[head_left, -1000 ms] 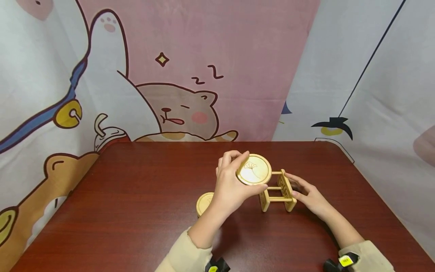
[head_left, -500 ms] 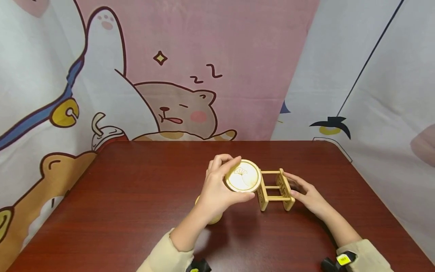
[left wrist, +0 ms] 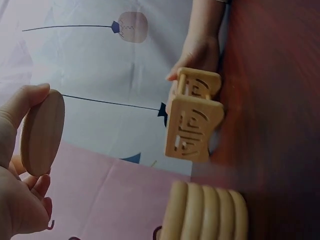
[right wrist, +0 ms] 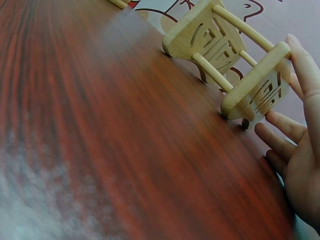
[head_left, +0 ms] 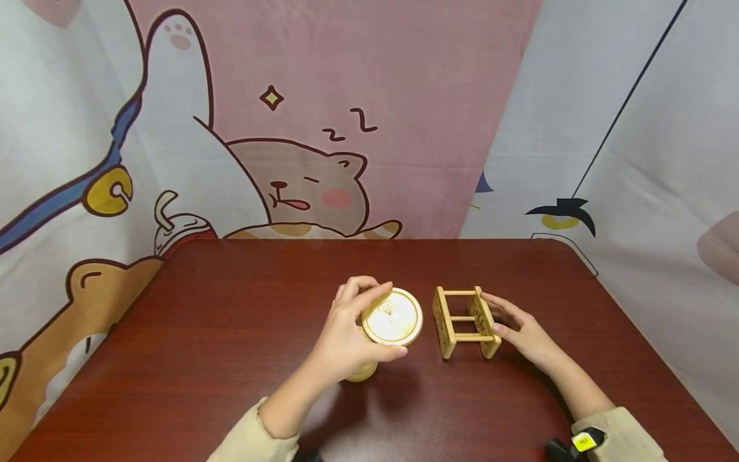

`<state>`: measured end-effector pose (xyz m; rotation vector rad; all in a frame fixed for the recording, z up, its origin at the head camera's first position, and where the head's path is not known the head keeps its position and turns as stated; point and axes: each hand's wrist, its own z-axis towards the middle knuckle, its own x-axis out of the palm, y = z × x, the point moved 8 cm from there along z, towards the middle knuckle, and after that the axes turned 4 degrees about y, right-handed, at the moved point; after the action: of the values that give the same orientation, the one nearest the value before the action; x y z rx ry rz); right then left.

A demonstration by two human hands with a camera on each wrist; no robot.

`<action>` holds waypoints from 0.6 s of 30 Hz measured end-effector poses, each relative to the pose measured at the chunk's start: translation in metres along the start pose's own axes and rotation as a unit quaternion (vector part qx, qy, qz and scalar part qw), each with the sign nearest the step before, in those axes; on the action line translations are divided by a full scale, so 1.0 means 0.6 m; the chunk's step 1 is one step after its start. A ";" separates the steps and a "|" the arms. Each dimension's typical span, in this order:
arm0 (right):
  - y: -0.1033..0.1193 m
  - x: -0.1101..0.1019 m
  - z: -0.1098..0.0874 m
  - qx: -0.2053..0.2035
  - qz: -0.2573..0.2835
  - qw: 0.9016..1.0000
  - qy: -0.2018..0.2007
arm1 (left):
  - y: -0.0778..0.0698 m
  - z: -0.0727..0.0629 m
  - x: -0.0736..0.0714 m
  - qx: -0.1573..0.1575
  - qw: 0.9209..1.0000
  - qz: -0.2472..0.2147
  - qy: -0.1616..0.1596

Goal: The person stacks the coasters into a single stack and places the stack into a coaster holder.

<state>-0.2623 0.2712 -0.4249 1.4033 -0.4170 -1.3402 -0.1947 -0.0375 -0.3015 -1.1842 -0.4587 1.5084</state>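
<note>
One wooden disc [head_left: 393,317] has been carried leftward from the rack [left wrist: 182,112] by the left hand [head_left: 349,333], pinched between thumb and fingers above the surface [head_left: 231,353], its engraved face tilted towards the near edge. Midway between the side edges, a stack of five [left wrist: 202,215] is partly hidden by that hand. Nearer the right edge, the one rack, rails parallel to the far edge, is touched by the right hand's [head_left: 522,333] loosely spread fingers.
</note>
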 end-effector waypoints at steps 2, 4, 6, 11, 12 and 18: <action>0.000 0.000 0.000 0.000 0.001 1.000 0.000 | 0.008 -0.005 -0.003 -0.001 1.000 0.003 0.005; 0.000 -0.001 0.000 -0.001 0.001 1.000 0.000 | 0.015 -0.011 -0.005 -0.004 1.000 0.004 0.008; -0.001 -0.001 0.000 -0.002 0.004 1.000 0.000 | 0.022 -0.016 -0.008 -0.006 1.000 0.006 0.011; -0.002 0.000 -0.001 -0.004 0.007 1.000 0.000 | 0.040 -0.028 -0.014 -0.011 1.000 0.011 0.016; -0.001 0.000 -0.001 -0.003 0.004 1.000 -0.001 | 0.043 -0.030 -0.016 -0.012 1.000 0.013 0.018; 0.000 0.000 -0.001 -0.002 0.001 1.000 -0.001 | 0.064 -0.040 -0.023 -0.022 0.999 0.019 0.031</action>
<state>-0.2619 0.2716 -0.4251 1.3984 -0.4160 -1.3402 -0.1950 -0.0693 -0.3365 -1.2769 -0.4329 1.4965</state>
